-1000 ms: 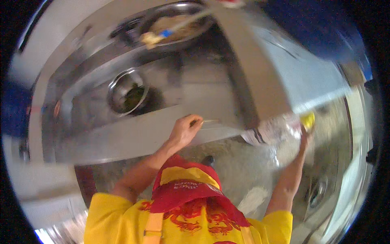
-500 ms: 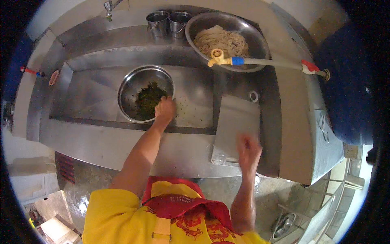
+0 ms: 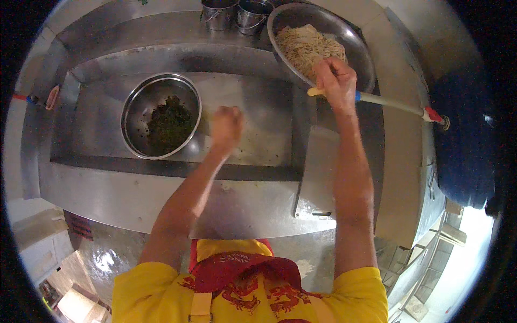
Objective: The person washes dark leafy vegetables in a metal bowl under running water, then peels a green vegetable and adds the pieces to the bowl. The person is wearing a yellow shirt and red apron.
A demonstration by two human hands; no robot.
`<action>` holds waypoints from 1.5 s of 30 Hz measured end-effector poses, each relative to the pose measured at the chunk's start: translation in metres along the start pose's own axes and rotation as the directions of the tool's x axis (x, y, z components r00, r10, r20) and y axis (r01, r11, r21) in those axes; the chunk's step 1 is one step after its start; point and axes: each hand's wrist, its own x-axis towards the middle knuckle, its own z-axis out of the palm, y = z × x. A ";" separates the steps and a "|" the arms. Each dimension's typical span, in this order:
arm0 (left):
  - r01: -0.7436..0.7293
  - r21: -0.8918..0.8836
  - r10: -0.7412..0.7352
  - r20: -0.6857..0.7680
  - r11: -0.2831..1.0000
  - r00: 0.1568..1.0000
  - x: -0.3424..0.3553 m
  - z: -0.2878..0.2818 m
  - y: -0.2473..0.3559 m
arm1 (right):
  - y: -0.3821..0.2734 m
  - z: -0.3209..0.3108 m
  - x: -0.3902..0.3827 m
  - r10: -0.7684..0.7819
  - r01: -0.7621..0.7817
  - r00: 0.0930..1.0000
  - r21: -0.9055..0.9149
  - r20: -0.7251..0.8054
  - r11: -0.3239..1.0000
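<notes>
My right hand (image 3: 337,83) is at the yellow tap (image 3: 315,92) on the right, its fingers closed around the tap's top, which they cover. In the sink (image 3: 253,145) my left hand (image 3: 226,126) hangs beside the bowl's right rim, apart from it. Its fingers are curled in, slightly blurred, and nothing shows in them. The steel bowl (image 3: 195,102) stands on the sink floor, with a heap of dark green chopped leaves (image 3: 169,126) inside.
A large steel basin (image 3: 363,59) of pale noodle-like strands (image 3: 307,46) stands behind the tap. Two small metal buckets (image 3: 253,16) are left of it. A flat metal board (image 3: 318,167) lies across the sink's right part. A grey pipe (image 3: 393,104) feeds the tap.
My right hand has risen from above the metal board to the tap. My left hand has come off the bowl's rim to its right. The view has shifted.
</notes>
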 end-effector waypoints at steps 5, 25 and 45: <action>0.836 -0.506 -0.360 0.755 0.212 0.548 0.069 0.091 0.072 | -0.011 -0.003 0.010 -0.107 0.146 0.900 -0.062 0.423 0.987; -0.119 -0.402 0.127 -0.008 0.908 0.992 0.067 0.066 0.129 | 0.256 0.121 0.003 0.916 -0.871 0.326 0.450 0.232 0.195; -0.084 -0.887 -0.779 0.349 -0.453 0.521 -0.091 -0.044 -0.129 | -0.025 0.017 -0.068 0.166 -0.134 0.950 -0.138 0.263 0.981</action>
